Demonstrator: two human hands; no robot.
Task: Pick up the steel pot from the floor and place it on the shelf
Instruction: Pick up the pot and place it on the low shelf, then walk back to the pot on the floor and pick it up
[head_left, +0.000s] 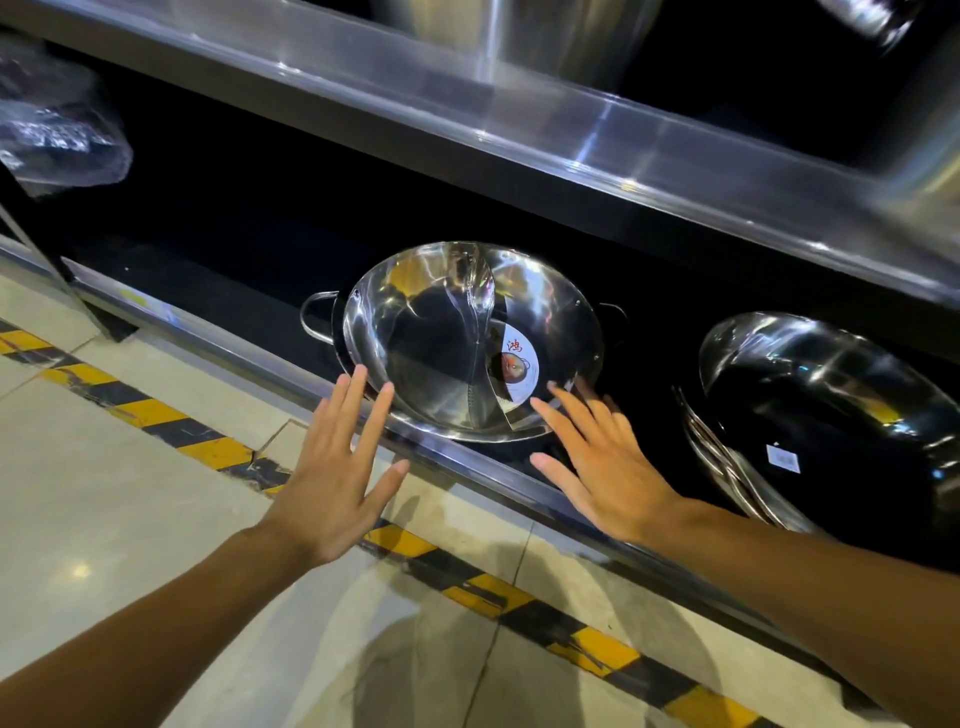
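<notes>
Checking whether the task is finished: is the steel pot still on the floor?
No, the steel pot sits on the bottom shelf, leaning back, with both open hands just in front of it.

Lower shelf (218, 332), steel-edged, dark interior: one divided steel pot (467, 343) with side handles; just beside it, stacked steel woks (831, 415); plastic-wrapped item (57, 130), far left.

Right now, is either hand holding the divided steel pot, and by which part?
Nothing is held. Both the left hand and right hand are open, fingers spread, near the divided steel pot on the lower shelf.
</notes>
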